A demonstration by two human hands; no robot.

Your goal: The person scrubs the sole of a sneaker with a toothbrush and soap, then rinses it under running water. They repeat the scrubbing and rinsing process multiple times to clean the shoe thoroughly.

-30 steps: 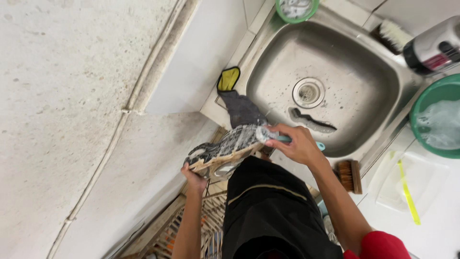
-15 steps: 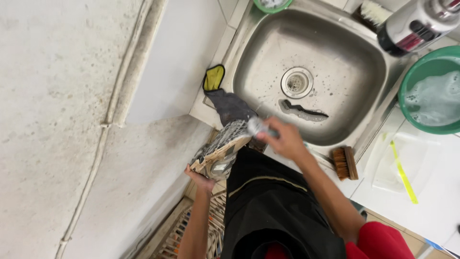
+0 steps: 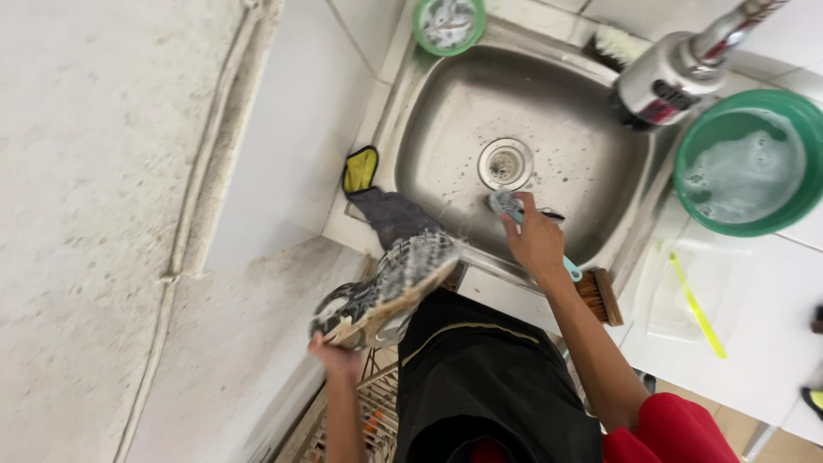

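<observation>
Left hand gripping grey patterned sneaker over the sink's near-left rim, right hand clutching scrub brush in open basin, just apart

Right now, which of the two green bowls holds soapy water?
The large green basin right of the sink; the small green bowl sits at its far corner.

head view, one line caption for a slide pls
Left hand holds a patterned sneaker at the steel sink's edge; right hand grips a blue-handled brush over the basin.
</observation>
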